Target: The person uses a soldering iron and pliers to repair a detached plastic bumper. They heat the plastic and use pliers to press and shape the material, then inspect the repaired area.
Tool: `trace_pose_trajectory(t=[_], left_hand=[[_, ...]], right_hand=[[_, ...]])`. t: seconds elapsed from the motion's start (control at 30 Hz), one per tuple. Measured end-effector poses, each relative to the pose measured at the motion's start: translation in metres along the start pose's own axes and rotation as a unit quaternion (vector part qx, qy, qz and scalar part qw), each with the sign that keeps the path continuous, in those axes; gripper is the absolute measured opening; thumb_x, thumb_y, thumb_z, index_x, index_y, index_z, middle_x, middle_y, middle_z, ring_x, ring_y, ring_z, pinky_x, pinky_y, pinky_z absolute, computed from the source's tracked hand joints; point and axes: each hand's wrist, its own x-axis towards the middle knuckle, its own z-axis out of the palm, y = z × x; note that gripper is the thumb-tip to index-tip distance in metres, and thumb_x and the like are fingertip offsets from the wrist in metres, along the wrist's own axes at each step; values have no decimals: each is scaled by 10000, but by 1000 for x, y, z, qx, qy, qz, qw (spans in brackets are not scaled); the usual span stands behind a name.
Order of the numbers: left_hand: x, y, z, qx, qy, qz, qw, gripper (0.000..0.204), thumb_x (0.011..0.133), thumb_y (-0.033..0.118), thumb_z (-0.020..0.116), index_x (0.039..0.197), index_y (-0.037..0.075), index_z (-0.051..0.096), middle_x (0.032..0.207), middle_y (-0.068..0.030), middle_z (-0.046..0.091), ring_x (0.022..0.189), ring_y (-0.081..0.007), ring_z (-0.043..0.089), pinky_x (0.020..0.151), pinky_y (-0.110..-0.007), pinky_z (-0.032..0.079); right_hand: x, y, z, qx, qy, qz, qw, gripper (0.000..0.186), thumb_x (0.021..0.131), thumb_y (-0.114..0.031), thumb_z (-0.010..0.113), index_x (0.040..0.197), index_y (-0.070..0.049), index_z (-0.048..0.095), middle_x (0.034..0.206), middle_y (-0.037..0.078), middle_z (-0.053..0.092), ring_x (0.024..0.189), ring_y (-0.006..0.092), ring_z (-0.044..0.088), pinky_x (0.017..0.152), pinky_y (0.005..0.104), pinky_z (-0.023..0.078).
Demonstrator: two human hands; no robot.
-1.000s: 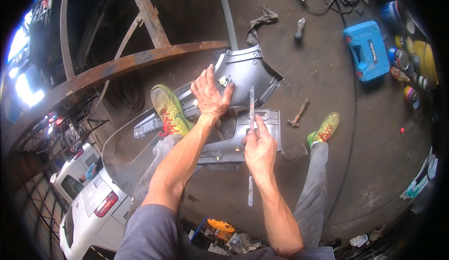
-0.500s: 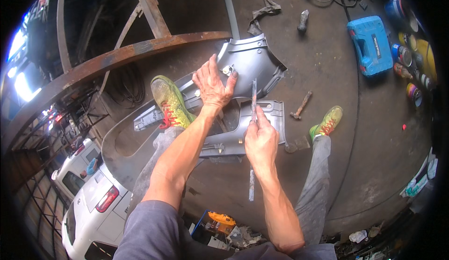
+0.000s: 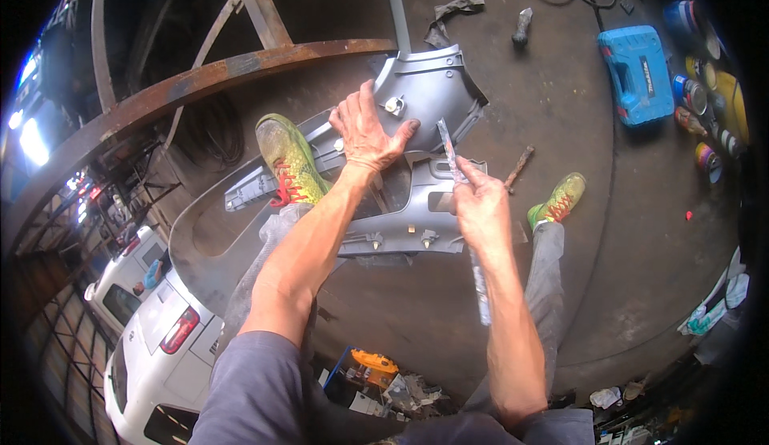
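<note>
A grey plastic car bumper panel lies on the concrete floor between my feet. My left hand rests spread on its upper part, fingers apart, beside a round fastener. My right hand grips a thin flat metal strip that points up toward the panel; its lower end shows below my wrist. My left shoe stands on the panel's left part, and my right shoe is on the floor to the right.
A blue tool case and several paint cans are at the right. A hammer, a rag, cables and a rusty curved steel frame lie around. A white car is lower left.
My left hand has shifted slightly on the panel with fingers still spread. My right hand still holds the strip, its tip now tilted a little more to the left.
</note>
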Motion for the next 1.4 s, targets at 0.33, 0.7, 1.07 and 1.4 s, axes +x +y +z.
trace_pose_trajectory(t=[0.33,0.7,1.07,1.4], left_hand=[[58,20,-22,-135,-189,-143,962,936,611,531,825,1272,-39,486,1151,-230,611,1108,-356,582,971,-476,420],[89,27,-18,-124,-261,-198,937,1003,580,550,840,1311,-52,509,1198,-271,635,1150,-374,610,1000,-415,472],[89,33,-11,-78,-227,-189,952,960,593,612,801,1256,-40,565,1099,-253,678,1069,-369,650,957,-419,492],[90,17,-12,-96,-254,-129,954,950,582,575,820,1200,-91,541,1062,-276,674,1033,-371,661,925,-422,506]], right_hand=[[4,-13,-22,38,-80,76,993,433,941,-150,561,1345,6,557,568,24,537,511,66,480,494,271,407],[12,4,-7,27,-49,35,998,449,907,-94,584,1338,30,557,603,-23,505,517,60,459,494,260,387],[32,-21,-15,-104,-84,15,991,433,870,-161,562,1275,-15,608,1184,255,635,1145,374,613,996,391,467],[30,-43,-23,-136,-139,106,975,446,874,-147,567,1296,-9,600,679,145,672,617,227,654,693,371,515]])
